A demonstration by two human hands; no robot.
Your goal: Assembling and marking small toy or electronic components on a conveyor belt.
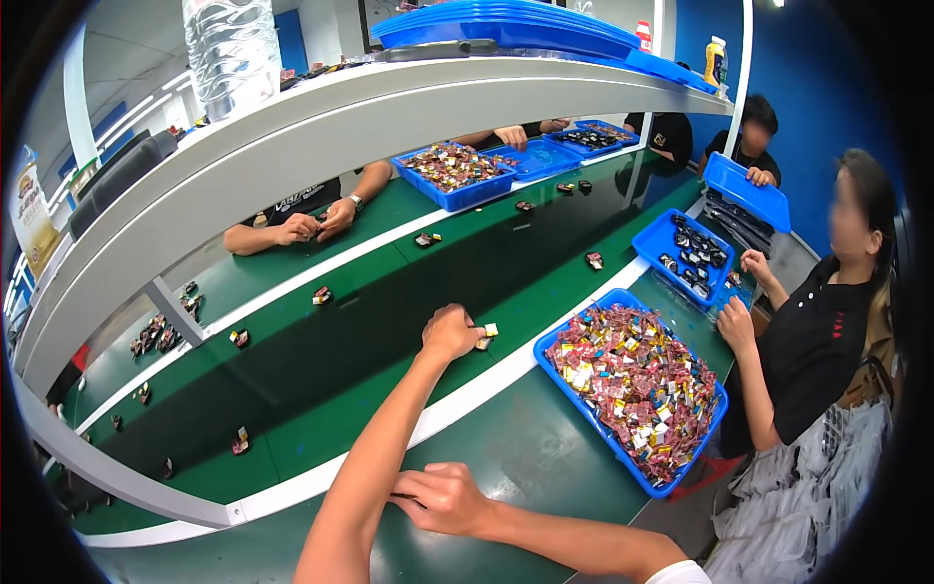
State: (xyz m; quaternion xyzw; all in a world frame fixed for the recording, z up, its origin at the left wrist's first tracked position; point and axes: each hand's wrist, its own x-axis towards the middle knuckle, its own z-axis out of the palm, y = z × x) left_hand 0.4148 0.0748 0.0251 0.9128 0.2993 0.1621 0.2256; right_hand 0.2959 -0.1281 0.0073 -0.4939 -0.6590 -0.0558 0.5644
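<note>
My left hand (450, 334) reaches over the green conveyor belt (370, 419), its fingers closed on a small part with a white and yellow face (487, 332). Closer to me, my right hand (446, 497) is closed beside my left forearm, above the green work surface. A sliver of something dark shows at its fingertips, mostly hidden. On my right, a blue tray (717, 417) is heaped with small red, yellow, white and blue parts. Small dark assemblies with coloured bits, such as one dark assembly (322, 295), lie spaced along the belt.
A white rail (457, 404) runs between me and the belt, and a grey shelf (409, 102) arches overhead. Across it, a co-worker's hands (316, 226) handle a small piece. At right, another person (793, 331) works by a blue tray of black parts (637, 240).
</note>
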